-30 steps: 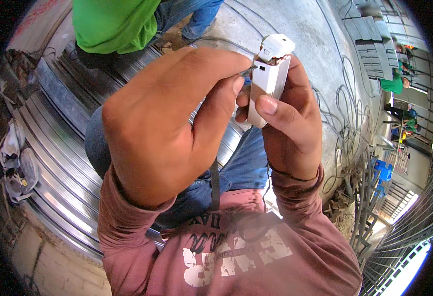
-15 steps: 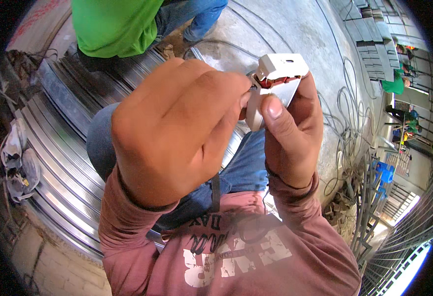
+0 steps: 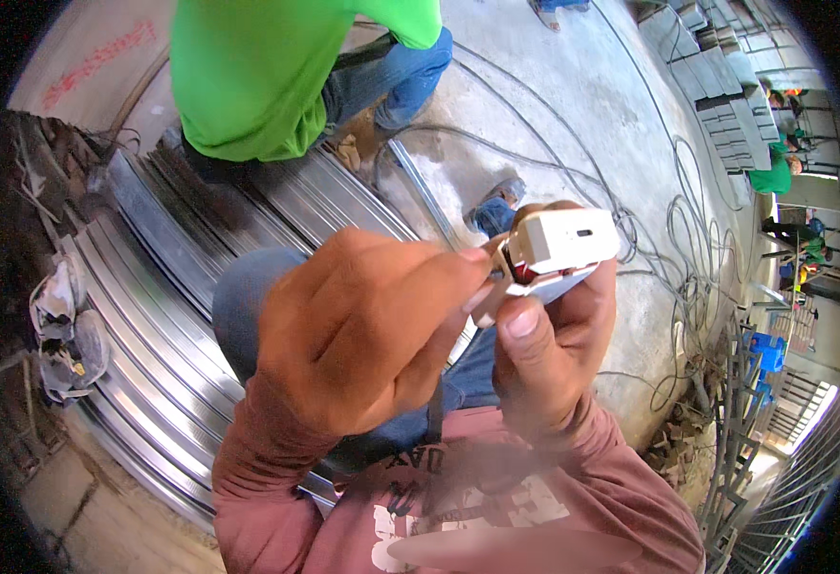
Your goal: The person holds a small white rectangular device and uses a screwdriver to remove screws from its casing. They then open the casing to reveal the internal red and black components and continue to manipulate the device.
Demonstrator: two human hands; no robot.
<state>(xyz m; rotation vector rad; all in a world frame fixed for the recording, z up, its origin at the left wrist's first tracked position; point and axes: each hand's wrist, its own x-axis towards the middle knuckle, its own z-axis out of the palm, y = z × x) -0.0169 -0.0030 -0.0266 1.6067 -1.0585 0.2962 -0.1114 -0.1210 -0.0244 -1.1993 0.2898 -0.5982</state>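
A small white plastic housing [image 3: 561,239] with a short dark slot is held up in front of my chest. It is split along one side, and something reddish shows in the gap. My right hand [image 3: 554,349] grips it, the thumb on the near face and the fingers behind. My left hand [image 3: 367,325] is closed in a pinch at the housing's left edge. Whatever is between those fingertips is too small and hidden to name.
I sit over long ribbed metal profiles [image 3: 152,335]. A person in a green shirt [image 3: 248,77] crouches ahead on the left. Black cables [image 3: 683,220] loop over the concrete floor. Crumpled plastic bags [image 3: 71,335] lie at the left; metal frames [image 3: 726,411] stand at the right.
Both hands and the white housing have come lower in the view. The housing's slotted face shows more fully now. My left hand still pinches at its edge.
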